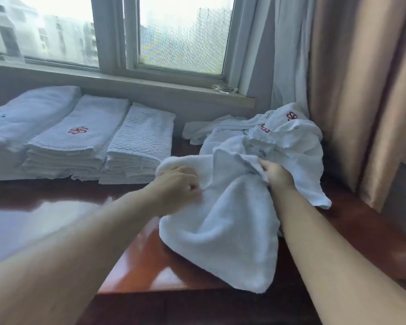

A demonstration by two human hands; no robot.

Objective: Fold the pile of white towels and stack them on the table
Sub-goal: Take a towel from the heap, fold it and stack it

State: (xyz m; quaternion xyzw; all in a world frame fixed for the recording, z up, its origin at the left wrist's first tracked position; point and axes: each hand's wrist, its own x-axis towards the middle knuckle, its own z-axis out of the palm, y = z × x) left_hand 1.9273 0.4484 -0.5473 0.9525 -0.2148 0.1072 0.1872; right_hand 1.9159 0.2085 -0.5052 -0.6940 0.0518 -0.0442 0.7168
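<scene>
The towel [223, 221] hangs low at centre frame over the bench [136, 273]. The left hand [174, 191] pinches its upper edge; the right hand [275, 175] has its fingers clenched on a bunched fold. Best to find two true corners — then shake it flat before folding. Farther back, the pile [279, 141] waits at right and the stacks [80, 139] at left.
</scene>
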